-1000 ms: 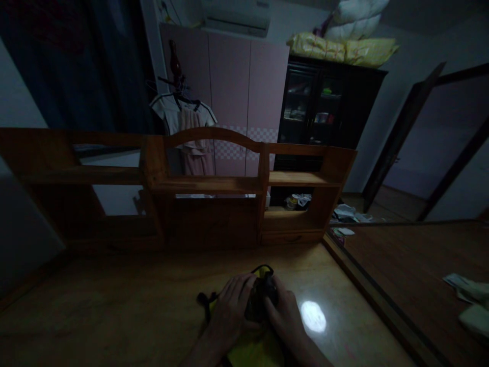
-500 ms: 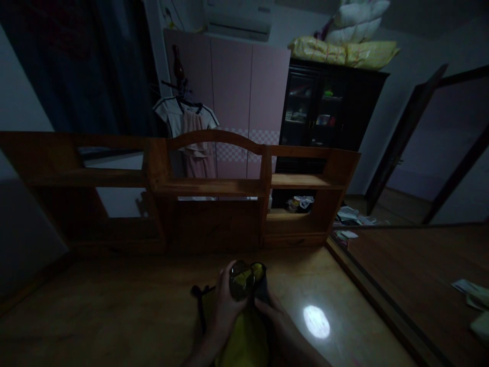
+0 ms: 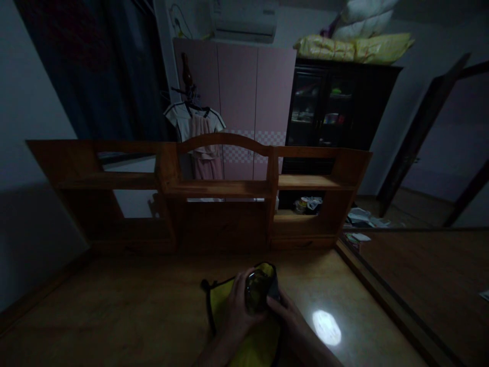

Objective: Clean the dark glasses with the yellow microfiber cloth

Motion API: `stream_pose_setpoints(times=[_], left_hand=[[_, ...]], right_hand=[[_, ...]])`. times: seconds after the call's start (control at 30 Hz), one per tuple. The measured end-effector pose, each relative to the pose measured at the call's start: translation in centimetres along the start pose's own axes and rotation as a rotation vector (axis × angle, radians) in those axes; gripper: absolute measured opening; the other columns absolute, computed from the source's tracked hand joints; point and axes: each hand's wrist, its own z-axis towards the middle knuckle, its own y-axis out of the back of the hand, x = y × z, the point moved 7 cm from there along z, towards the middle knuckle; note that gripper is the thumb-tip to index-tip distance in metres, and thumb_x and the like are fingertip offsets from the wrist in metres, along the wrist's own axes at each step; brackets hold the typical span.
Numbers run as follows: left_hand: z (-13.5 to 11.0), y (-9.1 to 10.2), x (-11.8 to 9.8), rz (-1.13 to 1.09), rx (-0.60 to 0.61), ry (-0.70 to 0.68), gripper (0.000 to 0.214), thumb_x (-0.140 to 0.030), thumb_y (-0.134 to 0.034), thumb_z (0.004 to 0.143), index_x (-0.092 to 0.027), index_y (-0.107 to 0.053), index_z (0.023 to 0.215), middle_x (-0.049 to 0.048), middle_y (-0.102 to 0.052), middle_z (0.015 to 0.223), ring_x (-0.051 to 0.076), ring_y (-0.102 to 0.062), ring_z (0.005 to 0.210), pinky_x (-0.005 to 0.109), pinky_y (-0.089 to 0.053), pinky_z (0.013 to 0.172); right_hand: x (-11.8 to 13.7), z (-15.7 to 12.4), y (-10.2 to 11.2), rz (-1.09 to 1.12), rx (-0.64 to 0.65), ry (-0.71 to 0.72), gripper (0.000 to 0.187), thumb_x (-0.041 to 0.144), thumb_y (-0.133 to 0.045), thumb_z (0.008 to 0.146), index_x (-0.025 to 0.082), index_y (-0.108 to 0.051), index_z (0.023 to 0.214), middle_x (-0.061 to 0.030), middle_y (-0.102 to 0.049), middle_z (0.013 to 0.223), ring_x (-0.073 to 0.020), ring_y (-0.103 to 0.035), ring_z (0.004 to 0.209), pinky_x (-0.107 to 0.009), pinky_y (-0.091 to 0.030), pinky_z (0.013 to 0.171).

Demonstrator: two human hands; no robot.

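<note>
My left hand [image 3: 240, 300] is wrapped around a dark, shiny, round glass-like object [image 3: 255, 291], whose exact kind the dim light hides. Below both hands lies a yellow cloth bag [image 3: 257, 342] with a black edge and a dark cord at its upper left corner. The fingers of my right hand [image 3: 284, 311] grip the bag's dark rim, and its mouth stands partly open, yellow inside. The round object overlaps that mouth; I cannot tell how far inside it sits.
Both hands are above a wooden surface [image 3: 145, 300] with a bright light reflection at right. A wooden shelf unit [image 3: 217, 189] rises along its far side. Behind stand a pink wardrobe [image 3: 237, 92], a dark glass-doored cabinet [image 3: 344, 112] and hanging clothes [image 3: 204, 127]. A raised edge runs along the right.
My left hand has brought the round object rightward against the bag's mouth, covering more of it. My right hand keeps hold of the rim. The whole view has shifted slightly.
</note>
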Motion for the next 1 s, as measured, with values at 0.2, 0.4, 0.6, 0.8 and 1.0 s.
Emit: stream_pose_setpoints(times=[0.2, 0.4, 0.6, 0.8, 1.0], left_hand=[[-0.5, -0.2, -1.6, 0.131, 0.134, -0.193, 0.092, -0.003, -0.073, 0.063, -0.026, -0.032, 0.142, 0.0100, -0.047, 0.138, 0.028, -0.049, 0.126, 0.046, -0.048, 0.103], [-1.9, -1.0, -5.0, 0.356, 0.156, -0.564, 0.073, -0.002, -0.058, 0.080, -0.029, -0.034, 0.144, 0.0142, -0.043, 0.137, 0.027, -0.049, 0.125, 0.041, -0.053, 0.094], [-2.2, -1.0, -4.9, 0.355, 0.196, -0.545, 0.071, -0.014, -0.060, 0.083, -0.028, -0.030, 0.146, 0.0159, -0.039, 0.139, 0.030, -0.046, 0.126, 0.045, -0.051, 0.095], [-2.3, -0.6, -5.1, 0.322, 0.230, -0.513, 0.075, -0.025, -0.068, 0.083, -0.030, -0.028, 0.146, 0.0152, -0.040, 0.139, 0.031, -0.047, 0.126, 0.045, -0.049, 0.099], [-2.1, -0.5, -4.8, 0.319, 0.213, -0.508, 0.086, -0.035, -0.077, 0.075, -0.030, -0.029, 0.146, 0.0146, -0.045, 0.137, 0.032, -0.051, 0.122, 0.046, -0.049, 0.098]], right_hand=[[-0.6, 0.7, 4.1, -0.400, -0.193, 0.170, 0.054, 0.042, -0.071, 0.077, 0.026, -0.060, 0.127, -0.0028, -0.060, 0.135, -0.0285, -0.044, 0.134, -0.043, -0.035, 0.111], [-1.1, 0.8, 7.5, -0.717, -0.316, 0.272, 0.061, 0.057, -0.064, 0.075, 0.024, -0.060, 0.126, -0.0085, -0.054, 0.140, -0.0312, -0.041, 0.136, -0.045, -0.033, 0.113], [0.1, 0.0, 7.4, -0.763, -0.431, 0.388, 0.053, 0.046, -0.070, 0.070, 0.025, -0.065, 0.118, -0.0093, -0.063, 0.129, -0.0349, -0.050, 0.125, -0.049, -0.035, 0.110], [2.3, -0.8, 4.6, -0.959, -0.290, 0.463, 0.030, 0.032, -0.061, 0.080, 0.025, -0.070, 0.108, -0.0079, -0.074, 0.101, -0.0322, -0.066, 0.095, -0.042, -0.050, 0.086], [2.3, -0.8, 4.3, -1.067, -0.242, 0.473, 0.025, 0.033, -0.054, 0.087, 0.025, -0.072, 0.101, -0.0077, -0.076, 0.089, -0.0279, -0.068, 0.074, -0.035, -0.051, 0.068]])
